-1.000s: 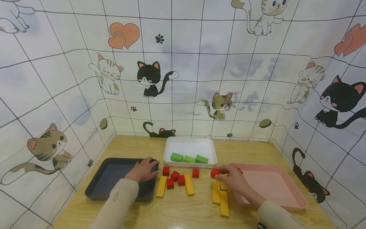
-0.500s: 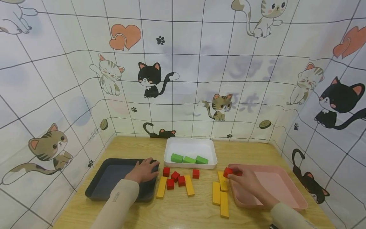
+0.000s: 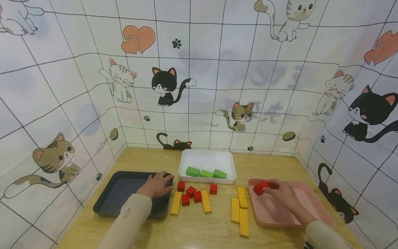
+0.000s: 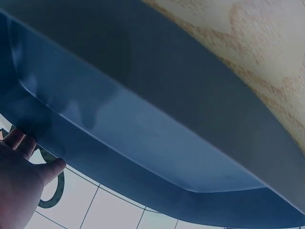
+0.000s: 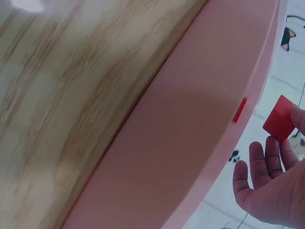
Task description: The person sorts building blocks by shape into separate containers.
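Observation:
My right hand [image 3: 283, 195] pinches a red cube [image 3: 258, 188] between thumb and fingertips, over the far left part of the pink tray [image 3: 280, 214]. In the right wrist view the held red cube [image 5: 279, 118] stands out beyond the tray wall, and a sliver of another red block [image 5: 239, 110] shows past the rim. My left hand [image 3: 156, 186] rests with spread fingers at the far right corner of the dark tray [image 3: 124, 193]. In the left wrist view, the left-hand fingers [image 4: 52, 169] lie by the dark tray's outer rim.
Several red cubes [image 3: 197, 196] and two yellow blocks [image 3: 206, 201] lie mid-table. More yellow blocks [image 3: 244, 221] lie left of the pink tray. A white tray [image 3: 206, 157] holding three green blocks [image 3: 219, 174] stands at the back, before a cat-patterned wall covering [image 3: 202, 86].
My right hand has carried the red cube rightward, from above the yellow blocks to over the pink tray. The left hand stays at the dark tray.

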`<state>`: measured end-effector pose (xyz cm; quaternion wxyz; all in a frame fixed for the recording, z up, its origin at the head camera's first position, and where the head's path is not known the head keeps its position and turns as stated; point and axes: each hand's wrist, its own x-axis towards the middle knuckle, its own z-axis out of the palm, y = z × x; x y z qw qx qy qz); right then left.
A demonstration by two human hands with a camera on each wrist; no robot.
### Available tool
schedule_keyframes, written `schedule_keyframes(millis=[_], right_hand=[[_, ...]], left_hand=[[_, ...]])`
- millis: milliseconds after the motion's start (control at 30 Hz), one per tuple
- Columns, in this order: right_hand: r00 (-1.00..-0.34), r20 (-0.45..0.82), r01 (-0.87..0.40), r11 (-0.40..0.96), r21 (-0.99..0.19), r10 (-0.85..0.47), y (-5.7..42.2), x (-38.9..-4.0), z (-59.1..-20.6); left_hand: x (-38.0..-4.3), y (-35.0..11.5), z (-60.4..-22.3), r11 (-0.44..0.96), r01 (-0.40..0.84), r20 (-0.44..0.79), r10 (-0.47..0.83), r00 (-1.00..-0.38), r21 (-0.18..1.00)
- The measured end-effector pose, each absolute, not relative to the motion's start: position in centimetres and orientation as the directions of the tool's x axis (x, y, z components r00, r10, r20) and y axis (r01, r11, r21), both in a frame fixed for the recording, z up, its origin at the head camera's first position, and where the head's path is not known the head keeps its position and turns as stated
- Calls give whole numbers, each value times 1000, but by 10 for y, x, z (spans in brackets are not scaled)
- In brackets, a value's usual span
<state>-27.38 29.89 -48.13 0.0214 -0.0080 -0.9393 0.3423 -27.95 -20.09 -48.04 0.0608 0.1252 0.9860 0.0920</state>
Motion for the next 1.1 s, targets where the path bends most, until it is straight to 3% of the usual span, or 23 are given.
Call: schedule_keyframes(millis=[467, 1100], right_hand=[[-997, 40, 30, 774, -632, 72, 336, -286, -497], [-999, 3, 34, 776, -630, 46, 336, -292, -508]], left_hand=[[-282, -202, -480, 954, 233, -103, 255, -961, 188], [-277, -200, -476, 951, 234, -99, 257, -961, 200]])
